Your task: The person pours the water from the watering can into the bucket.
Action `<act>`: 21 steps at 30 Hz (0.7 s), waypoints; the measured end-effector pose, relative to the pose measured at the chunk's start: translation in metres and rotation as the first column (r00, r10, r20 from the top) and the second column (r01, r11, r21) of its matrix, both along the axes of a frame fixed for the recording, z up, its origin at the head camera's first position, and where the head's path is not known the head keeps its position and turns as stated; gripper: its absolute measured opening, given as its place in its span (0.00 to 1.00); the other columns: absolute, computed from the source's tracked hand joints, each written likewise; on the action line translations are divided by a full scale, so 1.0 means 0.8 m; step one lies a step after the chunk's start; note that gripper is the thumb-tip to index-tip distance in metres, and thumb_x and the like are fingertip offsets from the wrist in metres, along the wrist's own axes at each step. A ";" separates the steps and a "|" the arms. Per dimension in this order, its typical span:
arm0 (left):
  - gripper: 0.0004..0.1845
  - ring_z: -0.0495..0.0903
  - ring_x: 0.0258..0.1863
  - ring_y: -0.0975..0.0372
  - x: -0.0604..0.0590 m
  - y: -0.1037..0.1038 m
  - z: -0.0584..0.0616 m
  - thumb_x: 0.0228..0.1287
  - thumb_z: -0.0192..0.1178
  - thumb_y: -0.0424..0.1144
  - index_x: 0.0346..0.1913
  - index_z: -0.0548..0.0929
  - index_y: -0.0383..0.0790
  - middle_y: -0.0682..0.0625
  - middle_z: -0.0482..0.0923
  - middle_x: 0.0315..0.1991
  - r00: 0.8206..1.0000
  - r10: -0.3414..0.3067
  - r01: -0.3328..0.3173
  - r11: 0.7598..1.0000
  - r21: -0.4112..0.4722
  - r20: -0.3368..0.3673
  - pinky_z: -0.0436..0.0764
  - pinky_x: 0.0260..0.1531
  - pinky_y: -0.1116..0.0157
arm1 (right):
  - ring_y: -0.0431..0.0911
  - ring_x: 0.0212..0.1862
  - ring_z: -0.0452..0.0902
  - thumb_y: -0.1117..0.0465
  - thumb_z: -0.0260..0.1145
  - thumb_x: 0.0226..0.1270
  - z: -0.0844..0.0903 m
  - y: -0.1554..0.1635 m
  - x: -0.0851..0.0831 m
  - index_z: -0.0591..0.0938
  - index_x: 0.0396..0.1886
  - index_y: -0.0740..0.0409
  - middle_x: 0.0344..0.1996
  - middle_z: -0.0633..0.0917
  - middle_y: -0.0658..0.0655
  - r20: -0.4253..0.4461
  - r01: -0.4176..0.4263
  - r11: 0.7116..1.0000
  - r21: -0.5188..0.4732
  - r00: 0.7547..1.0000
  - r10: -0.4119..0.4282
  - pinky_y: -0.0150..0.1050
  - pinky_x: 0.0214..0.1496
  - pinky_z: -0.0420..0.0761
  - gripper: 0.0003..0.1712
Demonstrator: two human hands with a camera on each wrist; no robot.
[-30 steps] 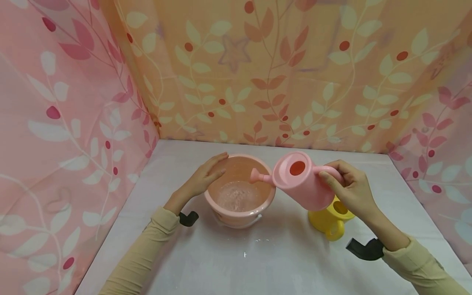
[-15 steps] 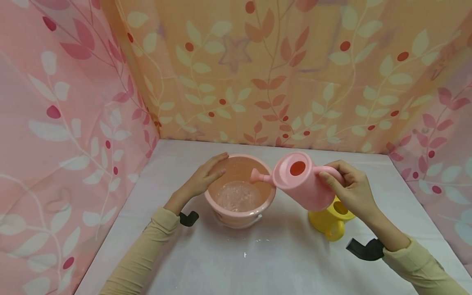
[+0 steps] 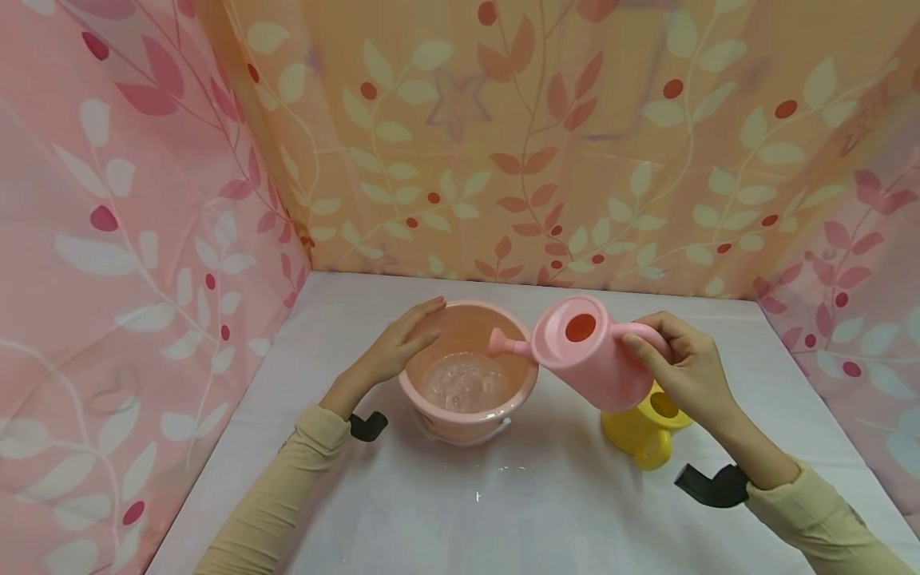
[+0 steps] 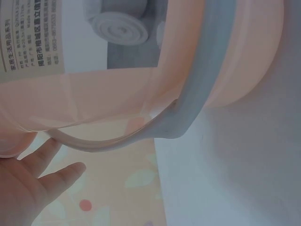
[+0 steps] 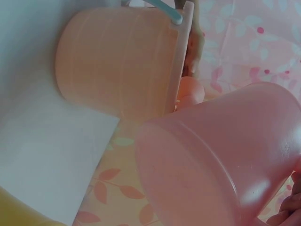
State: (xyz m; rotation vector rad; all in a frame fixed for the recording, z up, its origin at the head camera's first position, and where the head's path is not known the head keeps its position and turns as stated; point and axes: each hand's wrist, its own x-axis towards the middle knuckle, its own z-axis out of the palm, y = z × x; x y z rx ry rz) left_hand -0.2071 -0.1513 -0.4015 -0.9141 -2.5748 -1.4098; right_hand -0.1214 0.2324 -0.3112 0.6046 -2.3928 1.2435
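My right hand grips the handle of a pink watering can and holds it tilted to the left. Its spout ends in a flared rose that hangs over a peach bucket. Rippling, bubbly water lies in the bucket. On the bucket's left rim rests my left hand, fingers extended. In the left wrist view, fingers stretch out beside the bucket's rim and its pale bail handle. The right wrist view shows the can's underside and wall close up.
A yellow watering can stands partly behind the pink one, near my right wrist. Small water drops lie on the white tabletop. Floral curtains close off the back and both sides.
The water surface in the bucket keeps rippling, and its bubbles change shape. Both hands, the pink watering can and the bucket hold nearly the same position.
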 end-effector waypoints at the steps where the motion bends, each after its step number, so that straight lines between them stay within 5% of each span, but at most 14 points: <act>1: 0.26 0.53 0.71 0.56 0.000 0.000 0.000 0.70 0.50 0.42 0.69 0.62 0.48 0.49 0.58 0.70 1.000 0.003 -0.003 1.000 -0.003 0.001 0.53 0.68 0.50 | 0.34 0.33 0.77 0.73 0.64 0.58 0.000 0.000 0.000 0.79 0.40 0.64 0.33 0.81 0.39 0.001 -0.001 1.000 -0.001 1.000 0.001 0.23 0.33 0.79 0.09; 21: 0.27 0.53 0.71 0.60 0.002 0.001 0.004 0.70 0.50 0.46 0.69 0.62 0.44 0.52 0.59 0.70 1.000 0.017 -0.017 0.999 -0.035 0.002 0.54 0.68 0.53 | 0.35 0.32 0.76 0.73 0.64 0.58 0.004 0.000 -0.001 0.79 0.40 0.63 0.32 0.81 0.42 0.003 -0.022 1.000 -0.002 1.000 0.022 0.24 0.33 0.80 0.10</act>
